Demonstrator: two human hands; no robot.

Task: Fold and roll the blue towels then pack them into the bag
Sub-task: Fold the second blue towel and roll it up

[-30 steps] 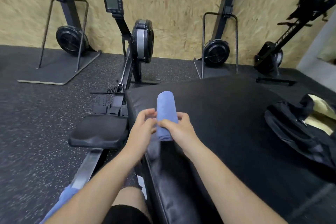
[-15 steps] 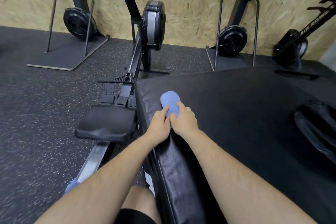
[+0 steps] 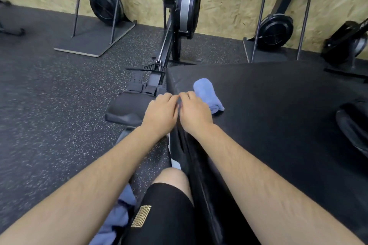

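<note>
The left hand (image 3: pixel 160 112) and right hand (image 3: pixel 194 112) sit together, fingers curled under; I cannot tell their grip. A rolled blue towel (image 3: pixel 208 95) lies just beside them on the worktop (image 3: pixel 278 105).

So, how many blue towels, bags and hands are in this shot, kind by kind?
Blue towels: 2, the rolled towel on the black pad and a loose blue heap at the bottom edge, which may hold more.
Bags: 1, the black bag at the right edge.
Hands: 2, left hand and right hand.
Total: 5.
</note>
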